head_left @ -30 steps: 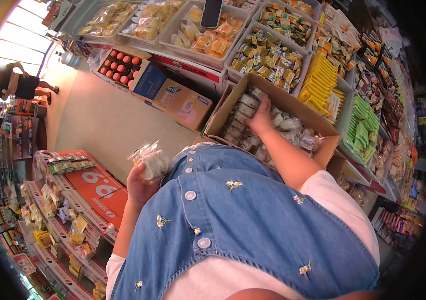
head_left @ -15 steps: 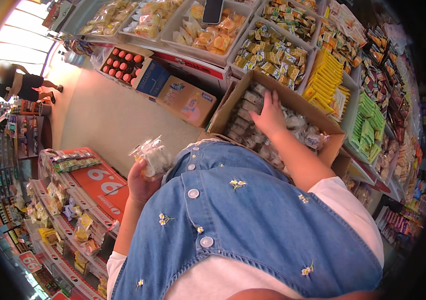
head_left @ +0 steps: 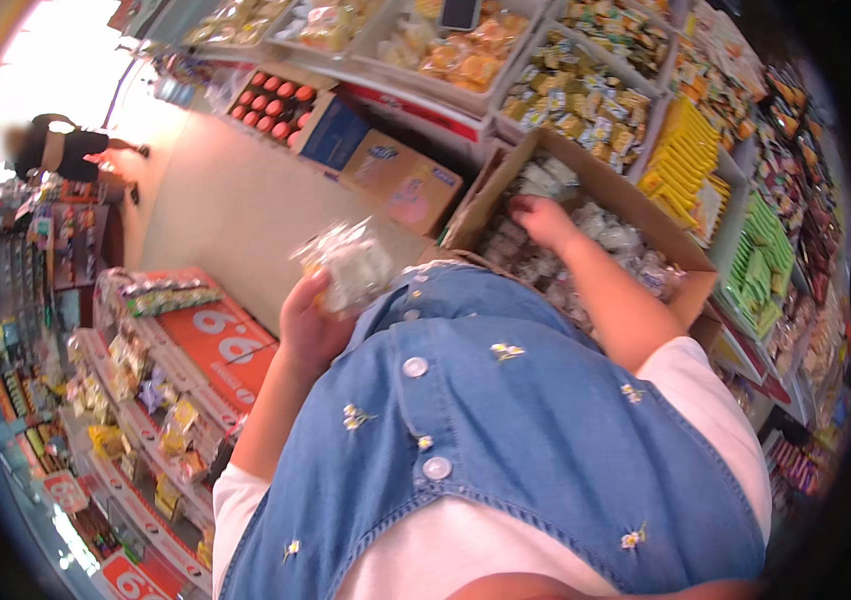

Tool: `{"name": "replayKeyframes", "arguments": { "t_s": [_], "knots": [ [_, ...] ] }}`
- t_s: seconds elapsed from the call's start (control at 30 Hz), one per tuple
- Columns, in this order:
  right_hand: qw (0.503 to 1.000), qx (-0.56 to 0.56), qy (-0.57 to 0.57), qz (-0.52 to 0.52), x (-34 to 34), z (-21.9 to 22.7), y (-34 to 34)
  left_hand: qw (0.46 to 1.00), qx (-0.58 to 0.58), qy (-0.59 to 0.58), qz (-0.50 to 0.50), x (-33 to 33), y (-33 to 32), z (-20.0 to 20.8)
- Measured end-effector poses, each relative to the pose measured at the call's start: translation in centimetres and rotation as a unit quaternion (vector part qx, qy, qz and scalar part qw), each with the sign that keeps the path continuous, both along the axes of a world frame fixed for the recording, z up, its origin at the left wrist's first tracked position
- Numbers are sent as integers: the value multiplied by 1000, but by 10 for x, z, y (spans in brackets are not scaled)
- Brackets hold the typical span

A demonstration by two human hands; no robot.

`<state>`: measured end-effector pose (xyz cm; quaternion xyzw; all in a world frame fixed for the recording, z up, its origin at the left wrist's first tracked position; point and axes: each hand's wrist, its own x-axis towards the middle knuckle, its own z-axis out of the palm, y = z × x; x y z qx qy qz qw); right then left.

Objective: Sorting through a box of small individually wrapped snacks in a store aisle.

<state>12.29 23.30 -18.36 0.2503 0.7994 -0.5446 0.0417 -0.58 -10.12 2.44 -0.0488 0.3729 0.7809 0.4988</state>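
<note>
In my left hand (head_left: 314, 325), closed in front of my waist, is a bunch of clear-wrapped snack packets (head_left: 354, 262) with pale contents. My right hand (head_left: 549, 222) reaches into an open cardboard box (head_left: 681, 262), its fingers curled in at the edge of some whitish wrapped packets (head_left: 548, 177). These packets seem pinched by the fingertips, partly hidden by the hand. More small clear-wrapped packets (head_left: 614, 235) fill the box under and beside my right wrist.
Beyond the box, display bins hold wrapped snacks, including yellow packets (head_left: 681, 165) and green packets (head_left: 761, 265). A phone (head_left: 460, 14) lies on a far bin. Left of the box stand a closed carton (head_left: 401, 185) and red-capped bottles (head_left: 274, 105). A shelf rack (head_left: 216, 335) is at left; a person (head_left: 71, 150) stands far off.
My right hand has gone from spread fingers over the packets to curled fingers, shifting toward the box's left side. The view has swung slightly, and my left hand has risen a little with its bunch.
</note>
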Motion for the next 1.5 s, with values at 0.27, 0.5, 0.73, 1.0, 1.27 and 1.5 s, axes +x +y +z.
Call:
{"name": "replayKeyframes", "arguments": {
  "t_s": [0.27,0.5,0.73,1.0,1.27,1.5],
  "knots": [
    [956,-258,-138,34,12,92,4,993,115,-19,-26,2,38,7],
    [909,-355,204,77,1,188,-94,994,101,15,-48,7,80,1],
    [863,-445,238,-29,10,171,-96,941,-48,249,-223,25,79,-16],
    [821,-552,76,-124,61,105,1,964,-52,222,-138,13,40,-1],
    [948,-253,-175,-78,29,52,-41,983,-82,140,-87,17,-3,-17],
    [939,236,-248,36,17,68,-71,985,-85,135,-65,18,-12,-19]
  ]
}}
